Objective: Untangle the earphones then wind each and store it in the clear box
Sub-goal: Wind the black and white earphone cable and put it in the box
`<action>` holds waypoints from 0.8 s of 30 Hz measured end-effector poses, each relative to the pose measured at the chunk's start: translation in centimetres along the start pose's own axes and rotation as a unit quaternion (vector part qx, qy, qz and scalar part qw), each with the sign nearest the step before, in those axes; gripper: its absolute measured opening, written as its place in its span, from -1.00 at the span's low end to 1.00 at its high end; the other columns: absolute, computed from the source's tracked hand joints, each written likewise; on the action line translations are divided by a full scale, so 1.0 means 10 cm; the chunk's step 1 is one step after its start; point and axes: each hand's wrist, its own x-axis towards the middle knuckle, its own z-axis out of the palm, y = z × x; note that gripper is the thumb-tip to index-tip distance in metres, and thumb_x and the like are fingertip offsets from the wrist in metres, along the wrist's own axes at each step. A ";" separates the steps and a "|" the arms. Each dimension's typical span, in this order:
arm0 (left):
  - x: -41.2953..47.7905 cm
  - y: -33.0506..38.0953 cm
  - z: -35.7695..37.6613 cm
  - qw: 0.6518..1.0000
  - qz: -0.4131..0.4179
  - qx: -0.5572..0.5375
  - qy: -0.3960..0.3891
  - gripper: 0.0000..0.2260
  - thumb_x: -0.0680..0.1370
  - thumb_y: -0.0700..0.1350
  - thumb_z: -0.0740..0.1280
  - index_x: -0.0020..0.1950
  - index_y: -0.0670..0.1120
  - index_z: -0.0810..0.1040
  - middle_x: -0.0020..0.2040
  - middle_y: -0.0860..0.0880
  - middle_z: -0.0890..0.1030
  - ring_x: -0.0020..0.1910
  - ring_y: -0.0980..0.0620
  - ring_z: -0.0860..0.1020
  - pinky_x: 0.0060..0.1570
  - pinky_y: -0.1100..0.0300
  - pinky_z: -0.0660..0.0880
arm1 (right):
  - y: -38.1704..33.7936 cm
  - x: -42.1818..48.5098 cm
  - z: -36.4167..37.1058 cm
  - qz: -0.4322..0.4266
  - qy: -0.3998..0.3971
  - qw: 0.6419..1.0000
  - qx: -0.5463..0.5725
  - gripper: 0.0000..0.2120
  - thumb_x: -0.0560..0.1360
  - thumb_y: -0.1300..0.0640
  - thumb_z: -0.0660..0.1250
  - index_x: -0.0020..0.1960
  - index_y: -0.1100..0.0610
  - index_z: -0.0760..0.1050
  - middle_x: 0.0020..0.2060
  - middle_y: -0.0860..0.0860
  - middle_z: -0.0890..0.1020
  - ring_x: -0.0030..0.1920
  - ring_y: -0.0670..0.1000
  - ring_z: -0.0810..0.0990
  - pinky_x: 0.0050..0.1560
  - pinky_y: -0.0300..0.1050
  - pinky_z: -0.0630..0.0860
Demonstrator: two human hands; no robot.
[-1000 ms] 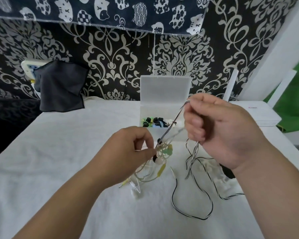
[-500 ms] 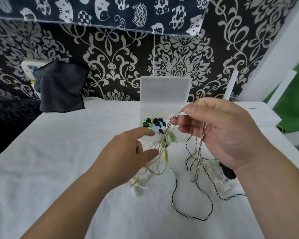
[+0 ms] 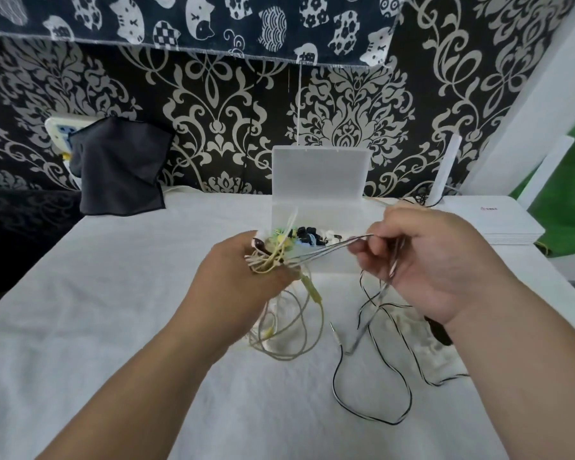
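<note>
My left hand (image 3: 236, 280) grips a bunch of tangled cream and yellow earphone cords (image 3: 268, 258) just in front of the clear box (image 3: 319, 180). Loops of the cream cord (image 3: 299, 330) hang from it down to the cloth. My right hand (image 3: 425, 263) pinches black-and-silver earphone cords (image 3: 329, 249) that stretch taut across to the bunch. The rest of the black cord (image 3: 372, 416) trails in loops over the white cloth below my right hand. The box stands open with its lid upright, and several earphones (image 3: 307, 234) lie inside.
A white cloth (image 3: 113, 293) covers the table. A dark cloth (image 3: 120, 167) hangs at the back left over a white socket plate. A white flat device (image 3: 498, 220) with an upright antenna sits at the back right. A black object (image 3: 440, 332) lies under my right wrist.
My left hand rose and closed on the cream and yellow bunch, lifting it in front of the box. My right hand drew the black cords to the right, pulling them taut.
</note>
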 end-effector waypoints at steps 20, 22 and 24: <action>-0.03 0.02 -0.04 0.980 -0.066 -0.129 -0.136 -0.71 0.58 -0.06 0.35 0.30 0.00 0.55 -0.07 -0.17 0.68 -0.10 -0.13 0.70 -0.21 0.10 0.61 | 0.03 0.02 0.00 0.014 0.033 0.995 0.095 -0.74 0.48 0.44 0.16 -0.35 0.26 0.36 -0.48 0.10 0.43 -0.33 0.13 0.69 -0.32 -0.10 0.65; -0.04 0.04 -0.04 0.982 -0.059 -0.111 -0.141 -0.73 0.60 -0.05 0.31 0.30 0.11 0.55 -0.11 -0.10 0.69 -0.13 -0.17 0.71 -0.25 0.08 0.61 | 0.02 0.02 0.00 0.018 0.039 0.992 0.120 -0.73 0.49 0.43 0.17 -0.36 0.25 0.37 -0.50 0.08 0.41 -0.33 0.13 0.70 -0.29 -0.09 0.66; -0.03 0.04 -0.04 0.986 -0.048 -0.091 -0.133 -0.72 0.63 -0.06 0.28 0.27 0.25 0.56 -0.13 -0.10 0.68 -0.16 -0.18 0.71 -0.24 0.01 0.62 | 0.01 0.02 0.00 0.017 0.039 0.989 0.140 -0.74 0.50 0.43 0.17 -0.34 0.24 0.37 -0.50 0.08 0.40 -0.29 0.15 0.71 -0.27 -0.07 0.67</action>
